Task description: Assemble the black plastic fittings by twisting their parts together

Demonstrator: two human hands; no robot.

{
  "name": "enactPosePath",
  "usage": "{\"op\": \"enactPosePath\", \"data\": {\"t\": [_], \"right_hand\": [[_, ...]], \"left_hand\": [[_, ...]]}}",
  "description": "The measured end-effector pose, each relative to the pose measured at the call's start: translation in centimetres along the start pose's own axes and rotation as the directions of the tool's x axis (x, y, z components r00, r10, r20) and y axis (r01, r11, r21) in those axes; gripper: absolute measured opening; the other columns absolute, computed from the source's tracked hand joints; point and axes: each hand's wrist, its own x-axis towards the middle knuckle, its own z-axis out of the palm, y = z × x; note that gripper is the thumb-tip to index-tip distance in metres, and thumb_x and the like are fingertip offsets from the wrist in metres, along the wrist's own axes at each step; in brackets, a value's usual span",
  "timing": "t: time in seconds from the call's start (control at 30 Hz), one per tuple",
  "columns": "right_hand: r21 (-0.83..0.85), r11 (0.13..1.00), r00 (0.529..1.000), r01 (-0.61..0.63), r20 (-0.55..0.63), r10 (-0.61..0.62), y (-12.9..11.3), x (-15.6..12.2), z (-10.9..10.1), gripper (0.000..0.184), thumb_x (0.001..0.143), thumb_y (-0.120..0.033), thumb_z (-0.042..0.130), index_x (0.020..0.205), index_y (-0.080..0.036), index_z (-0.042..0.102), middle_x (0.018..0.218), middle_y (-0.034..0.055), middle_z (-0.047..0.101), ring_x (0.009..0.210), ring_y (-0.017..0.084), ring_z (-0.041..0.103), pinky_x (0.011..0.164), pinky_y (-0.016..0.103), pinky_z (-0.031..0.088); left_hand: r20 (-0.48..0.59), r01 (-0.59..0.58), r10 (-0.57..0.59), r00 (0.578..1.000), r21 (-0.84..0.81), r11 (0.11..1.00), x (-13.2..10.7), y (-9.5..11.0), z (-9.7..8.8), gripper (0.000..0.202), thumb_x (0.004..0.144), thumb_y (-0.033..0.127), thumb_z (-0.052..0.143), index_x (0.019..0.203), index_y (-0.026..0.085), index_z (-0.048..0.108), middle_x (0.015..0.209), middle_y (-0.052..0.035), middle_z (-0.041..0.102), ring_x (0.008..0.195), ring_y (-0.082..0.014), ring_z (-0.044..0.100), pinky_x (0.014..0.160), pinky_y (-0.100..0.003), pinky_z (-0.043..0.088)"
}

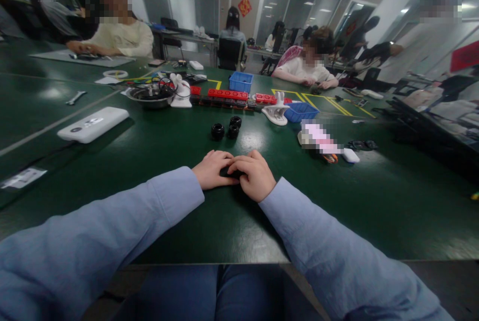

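Note:
My left hand [214,170] and my right hand [254,174] meet over the green table [157,231], fingers closed around a small black part [230,173]. Most of that part is hidden by my fingers, so its kind does not show. Just beyond the hands sit three round, glossy black pieces like small wheels: one on the left [217,131], one at the back right [235,121] and one in front of it [233,132]. All three are apart from my hands.
A white power bank-like box [93,124] lies at left. Behind stand a metal bowl [149,102] of cables, red-and-black strips [228,95], white clamps [276,111] and blue baskets [301,112]. A small white case [351,155] lies at right. Other people sit across the table.

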Motion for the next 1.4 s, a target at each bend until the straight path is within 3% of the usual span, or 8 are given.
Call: {"op": "enactPosePath", "data": {"t": [0.17, 0.3, 0.5, 0.7, 0.87, 1.0, 1.2, 1.4], "right_hand": [[-0.021, 1.0, 1.0, -0.015, -0.022, 0.015, 0.1, -0.1, -0.38, 0.046, 0.057, 0.001, 0.041, 0.091, -0.017, 0.065, 0.105, 0.0033, 0.062, 0.086, 0.02, 0.048, 0.078, 0.034, 0.038], [0.029, 0.997, 0.991, -0.065, -0.113, 0.068, 0.33, -0.16, -0.52, 0.038, 0.057, -0.006, 0.043, 0.09, -0.015, 0.06, 0.098, 0.0079, 0.059, 0.091, 0.022, 0.049, 0.082, 0.036, 0.041], [0.061, 0.981, 0.967, -0.183, -0.166, 0.191, 0.36, -0.18, -0.6, 0.021, 0.075, -0.025, 0.047, 0.091, -0.016, 0.056, 0.091, 0.0076, 0.06, 0.088, 0.022, 0.052, 0.082, 0.039, 0.043], [-0.034, 0.952, 0.941, -0.306, -0.16, 0.297, 0.03, -0.09, -0.51, 0.059, 0.066, -0.05, 0.067, 0.109, -0.012, 0.051, 0.098, 0.0111, 0.058, 0.091, 0.026, 0.053, 0.081, 0.042, 0.044], [-0.166, 0.924, 0.939, -0.344, -0.071, 0.336, -0.04, 0.07, -0.3, 0.047, 0.066, -0.047, 0.07, 0.096, -0.013, 0.056, 0.089, 0.0081, 0.058, 0.084, 0.023, 0.052, 0.075, 0.037, 0.043], [-0.191, 0.926, 0.945, -0.325, -0.041, 0.323, 0.12, 0.1, -0.14, 0.034, 0.069, -0.041, 0.07, 0.087, -0.015, 0.057, 0.085, 0.0058, 0.057, 0.082, 0.02, 0.05, 0.074, 0.034, 0.041], [-0.178, 0.95, 0.966, -0.258, -0.067, 0.25, 0.06, -0.05, -0.32, 0.028, 0.071, -0.035, 0.068, 0.09, -0.015, 0.061, 0.09, 0.0076, 0.055, 0.086, 0.022, 0.048, 0.078, 0.034, 0.041], [-0.182, 0.965, 0.982, -0.189, -0.012, 0.19, -0.07, -0.05, -0.61, 0.027, 0.073, -0.026, 0.06, 0.097, -0.014, 0.062, 0.093, 0.0083, 0.057, 0.087, 0.023, 0.048, 0.079, 0.036, 0.041]], "left_hand": [[0.004, -0.003, 0.003, 1.0, 0.028, 1.0, 0.04, -0.05, 0.02, 0.049, 0.074, 0.053, 0.062, 0.109, 0.019, 0.058, 0.116, -0.0087, 0.055, 0.111, -0.0282, 0.047, 0.097, -0.047, 0.035], [-0.003, -0.009, 0.009, 1.0, 0.021, 1.0, -0.05, -0.04, 0.03, 0.053, 0.072, 0.056, 0.062, 0.111, 0.019, 0.057, 0.119, -0.009, 0.054, 0.113, -0.0284, 0.046, 0.098, -0.047, 0.034], [-0.014, 0.021, -0.021, 1.0, -0.012, 1.0, -0.21, 0.09, -0.03, 0.065, 0.07, 0.056, 0.064, 0.122, 0.021, 0.049, 0.122, -0.0095, 0.052, 0.116, -0.0287, 0.044, 0.1, -0.047, 0.032], [-0.041, 0.003, -0.004, 0.999, -0.032, 0.999, -0.22, 0.06, 0.06, 0.063, 0.073, 0.051, 0.063, 0.128, 0.027, 0.046, 0.124, -0.0068, 0.052, 0.116, -0.027, 0.044, 0.099, -0.046, 0.033], [-0.047, -0.017, 0.016, 0.999, -0.021, 1.0, -0.12, -0.1, 0.17, 0.042, 0.073, 0.047, 0.064, 0.109, 0.025, 0.061, 0.123, -0.0063, 0.054, 0.116, -0.0276, 0.044, 0.1, -0.047, 0.031], [-0.031, 0.005, -0.005, 0.999, -0.027, 1.0, -0.1, -0.05, 0.15, 0.04, 0.074, 0.045, 0.063, 0.108, 0.024, 0.062, 0.123, -0.0061, 0.054, 0.117, -0.0274, 0.044, 0.102, -0.049, 0.03], [-0.015, 0.025, -0.025, 1.0, -0.022, 0.999, -0.09, 0.1, 0.11, 0.04, 0.074, 0.043, 0.063, 0.108, 0.022, 0.062, 0.123, -0.0071, 0.053, 0.117, -0.0282, 0.043, 0.103, -0.05, 0.029], [-0.006, 0.027, -0.027, 1.0, -0.02, 0.999, -0.06, -0.09, 0.05, 0.04, 0.074, 0.042, 0.063, 0.108, 0.02, 0.062, 0.124, -0.0082, 0.052, 0.118, -0.0278, 0.042, 0.104, -0.05, 0.029]]}}
